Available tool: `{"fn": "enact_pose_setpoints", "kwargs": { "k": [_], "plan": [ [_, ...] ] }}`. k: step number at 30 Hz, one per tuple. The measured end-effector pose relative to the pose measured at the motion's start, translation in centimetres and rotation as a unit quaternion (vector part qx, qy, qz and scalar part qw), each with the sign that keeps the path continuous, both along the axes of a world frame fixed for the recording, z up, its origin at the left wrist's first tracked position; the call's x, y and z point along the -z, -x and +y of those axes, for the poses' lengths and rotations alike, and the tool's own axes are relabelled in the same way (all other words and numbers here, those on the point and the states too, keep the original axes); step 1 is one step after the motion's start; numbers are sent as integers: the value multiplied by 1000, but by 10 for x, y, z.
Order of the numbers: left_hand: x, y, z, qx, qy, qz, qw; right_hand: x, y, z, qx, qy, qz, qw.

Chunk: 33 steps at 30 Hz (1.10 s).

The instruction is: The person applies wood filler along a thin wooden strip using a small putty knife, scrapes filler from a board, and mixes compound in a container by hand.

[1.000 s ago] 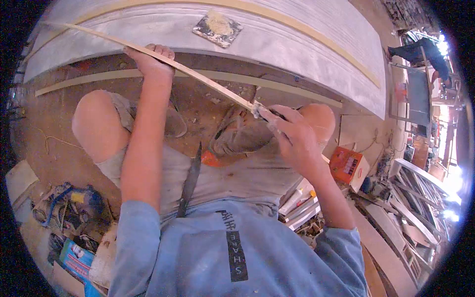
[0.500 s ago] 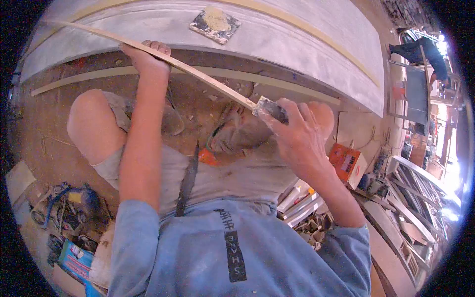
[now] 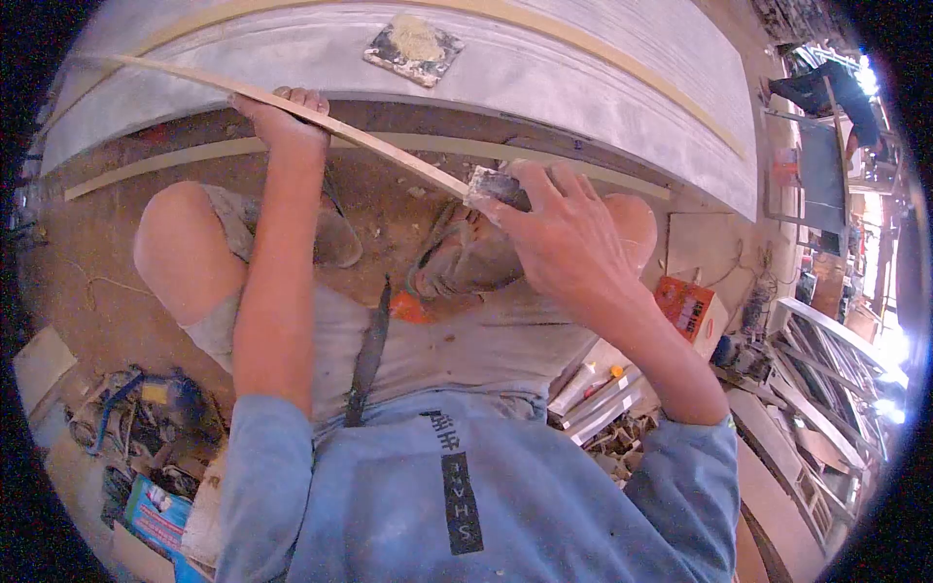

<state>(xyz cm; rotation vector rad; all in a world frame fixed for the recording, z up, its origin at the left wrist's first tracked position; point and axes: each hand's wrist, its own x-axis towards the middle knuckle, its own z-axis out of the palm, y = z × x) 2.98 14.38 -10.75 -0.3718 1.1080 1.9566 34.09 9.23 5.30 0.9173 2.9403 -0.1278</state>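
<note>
A long, thin wooden strip (image 3: pixel 389 149) runs slantwise from the upper left down to my right hand. My left hand (image 3: pixel 284 115) is closed around its middle part. In the fingers of my right hand (image 3: pixel 559 219) is a small dark putty spreader (image 3: pixel 501 188), smeared with pale paste and pressed against the strip's near end. Beyond the strip, a square dark plate (image 3: pixel 413 51) carrying a mound of beige putty lies on a large whitish panel (image 3: pixel 544 73).
Another pale strip (image 3: pixel 219 148) lies under the panel's near edge. At right are an orange box (image 3: pixel 685 309) and stacked frames (image 3: pixel 836 360); a person (image 3: pixel 836 97) bends at the back. A blue power tool (image 3: pixel 126 398) and a blue packet (image 3: pixel 157 515) sit at lower left.
My right hand has moved left with the putty spreader along the strip, covering more of its near end. My left hand still grips the strip, shifted only slightly.
</note>
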Motion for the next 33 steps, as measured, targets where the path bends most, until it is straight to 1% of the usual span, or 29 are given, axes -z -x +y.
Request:
{"fn": "enact_pose_setpoints", "kwargs": {
  "k": [2, 4, 5, 7, 8, 10, 12, 13, 16, 18, 19, 21, 22, 24, 25, 26, 28, 30, 32, 33],
  "plan": [
    [4, 3, -2, 3, 5, -1, 1000, -7, -5, -2, 0, 15, -21, 1000],
    [18, 10, -1, 18, -36, -17, 999, -13, -16, -6, 6, 28, -46, 999],
    [21, 12, 0, 20, -39, -19, 999, -15, -23, -7, 9, 37, -65, 997],
    [20, 11, -4, 49, -56, 18, 997, -17, -37, -11, 15, 50, -84, 995],
    [19, 10, -3, 52, -55, 18, 997, -19, -45, -14, 22, 40, -95, 994],
    [13, 8, 0, 18, -17, 14, 1000, -22, -62, -20, 33, 32, -106, 993],
    [10, 7, 2, 21, -25, 17, 999, -28, -79, -26, 81, 82, -115, 987],
    [11, 8, 3, 19, -34, 20, 999, -29, -87, -30, 87, 81, -117, 986],
    [18, 15, 5, 16, -6, 17, 1000, -35, -111, -38, 123, 79, -121, 982],
    [21, 19, 6, 9, 10, 9, 1000, -43, -130, -38, 186, 160, -29, 969],
    [20, 21, 4, 33, -5, 30, 999, -45, -140, -39, 189, 161, -31, 968],
    [15, 19, -1, 62, -24, 72, 995, -47, -161, -44, 261, 103, 39, 959],
    [15, 16, -1, 67, -25, 71, 995, -45, -171, -48, 265, 102, 39, 958],
    [16, 18, 1, 35, -3, 58, 998, -36, -188, -58, 250, 76, -3, 965],
    [20, 23, -2, 64, -36, 51, 996, -33, -194, -63, 254, 74, -3, 964],
    [24, 26, -2, 67, -37, 49, 996, -31, -199, -69, 250, 65, -2, 966],
    [24, 25, -1, 60, -23, 82, 995, -27, -214, -79, 246, 56, -2, 968],
    [21, 23, 1, 48, -20, 69, 996, -22, -231, -89, 284, 20, 10, 958],
    [16, 21, 3, 39, -18, 55, 998, -16, -237, -92, 290, 19, 12, 957],
    [13, 19, 5, 24, 14, 43, 999, -13, -239, -95, 296, 17, 14, 955]
  ]
}}
